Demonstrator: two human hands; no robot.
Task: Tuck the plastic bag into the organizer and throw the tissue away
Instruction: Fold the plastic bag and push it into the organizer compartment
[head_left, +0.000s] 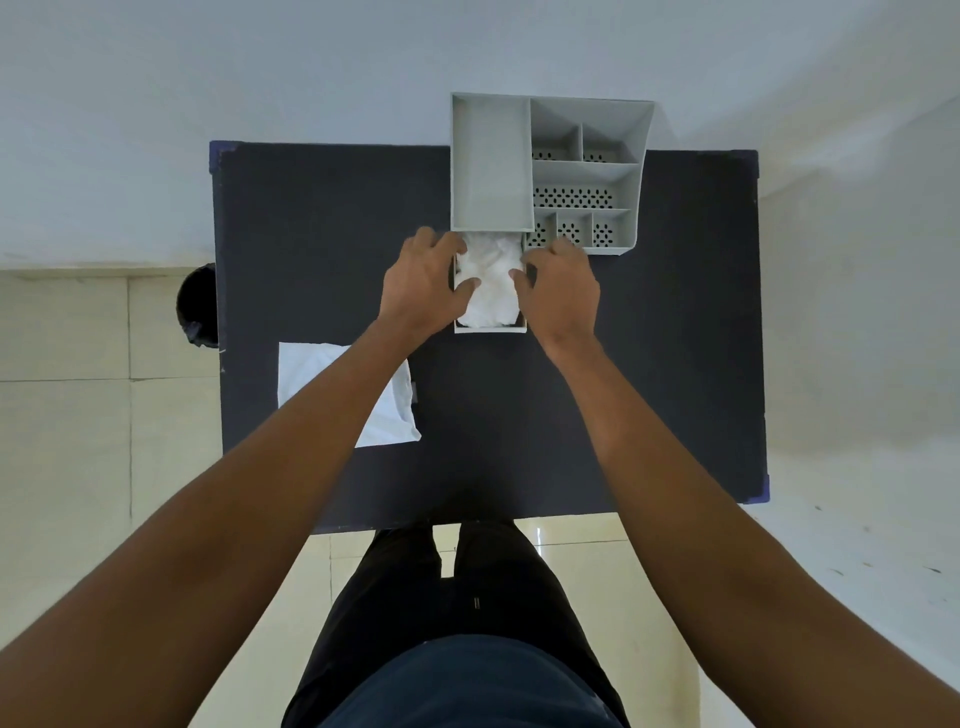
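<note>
A grey organizer (587, 171) with several compartments stands at the far edge of the dark table (649, 364). Its drawer (491, 327) is pulled out toward me, and the crumpled white plastic bag (491, 283) fills it. My left hand (423, 283) rests on the drawer's left side with thumb and fingers on the bag. My right hand (561, 288) presses the bag from the right side. A flat white tissue (306, 379) lies on the table at the near left, partly hidden under my left forearm.
A black bin (197, 306) stands on the floor beyond the table's left edge. Pale walls surround the table on the far and right sides. My legs are at the table's near edge.
</note>
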